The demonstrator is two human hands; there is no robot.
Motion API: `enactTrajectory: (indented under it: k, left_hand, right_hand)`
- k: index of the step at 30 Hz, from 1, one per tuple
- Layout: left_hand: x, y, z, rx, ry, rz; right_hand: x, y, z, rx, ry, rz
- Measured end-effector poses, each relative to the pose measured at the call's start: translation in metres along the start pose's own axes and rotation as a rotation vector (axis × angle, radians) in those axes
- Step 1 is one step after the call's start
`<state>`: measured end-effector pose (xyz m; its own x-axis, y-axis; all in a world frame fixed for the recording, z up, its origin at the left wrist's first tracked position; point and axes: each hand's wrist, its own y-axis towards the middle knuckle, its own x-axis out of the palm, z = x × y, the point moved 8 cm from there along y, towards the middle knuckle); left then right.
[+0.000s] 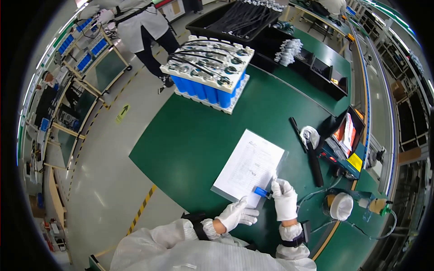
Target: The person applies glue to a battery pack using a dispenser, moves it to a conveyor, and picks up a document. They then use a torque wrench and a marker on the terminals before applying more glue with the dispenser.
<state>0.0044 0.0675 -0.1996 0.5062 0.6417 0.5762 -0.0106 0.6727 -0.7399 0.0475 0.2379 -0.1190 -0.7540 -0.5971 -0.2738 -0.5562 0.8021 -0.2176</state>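
At the left, a grey floor [97, 180] is crossed by yellow-and-black striped tape, and it is marked with a yellow-green sign bearing an arrow [122, 113]. Beyond it, a co-worker in a white coat and dark trousers [140, 29] is seen. On the green-topped desk [172, 162], a block of upright blue cylinders between white perforated plates [205, 90] is set near the far edge, its top crossed by black cables. Behind it, a large black tray [196, 26] is filled with black strands.

Nearer, the white-gloved left hand [236, 214] is held at the lower edge of a printed white sheet in a clear sleeve [248, 165], which is laid at a slant on the desk. The left grip is spread, with nothing seen between the fingers. Over the sheet's lower right corner, a small blue block-like piece [261, 192] is seen just beside the white-gloved right hand [285, 201]. The right hand's fingers are partly curled; whether the piece is held in that grip cannot be told.

Further right, a black rod [314, 168] is laid near a rounded white item [309, 134], and a white round container [341, 207] is placed nearer.
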Motion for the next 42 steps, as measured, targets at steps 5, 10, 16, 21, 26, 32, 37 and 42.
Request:
enactTrajectory:
  k: [5,10,16,21,26,32,37,42]
  left_hand:
    - [0.023,-0.017,-0.011,-0.268,0.156,-0.164]
    - [0.004,-0.045,0.027,-0.004,0.621,-0.045]
    - [0.012,-0.1,0.137,1.245,1.526,0.649]
    - [0.006,-0.076,0.122,1.046,1.846,0.586]
    - [0.005,-0.074,0.123,1.067,1.816,0.596]
    - [-0.001,-0.073,0.122,1.076,1.778,0.596]
    - [-0.004,-0.074,0.124,1.078,1.75,0.582]
    - [-0.005,-0.074,0.124,1.073,1.742,0.564]
  right_hand:
    - [-0.008,-0.021,-0.021,-0.266,-0.654,0.108]
    - [0.024,-0.02,-0.029,-0.434,-0.89,-0.137]
    - [0.016,-0.001,-0.036,-0.347,-0.704,-0.06]
    - [0.027,0.006,-0.032,-0.283,-0.261,-0.163]
    - [0.031,0.012,0.007,-0.083,-0.03,0.008]
    - [0.043,0.01,-0.001,-0.423,-0.227,-0.091]
    - [0.044,0.003,-0.02,-0.556,-0.321,0.027]
    - [0.051,0.0,-0.029,-0.628,-0.4,0.008]
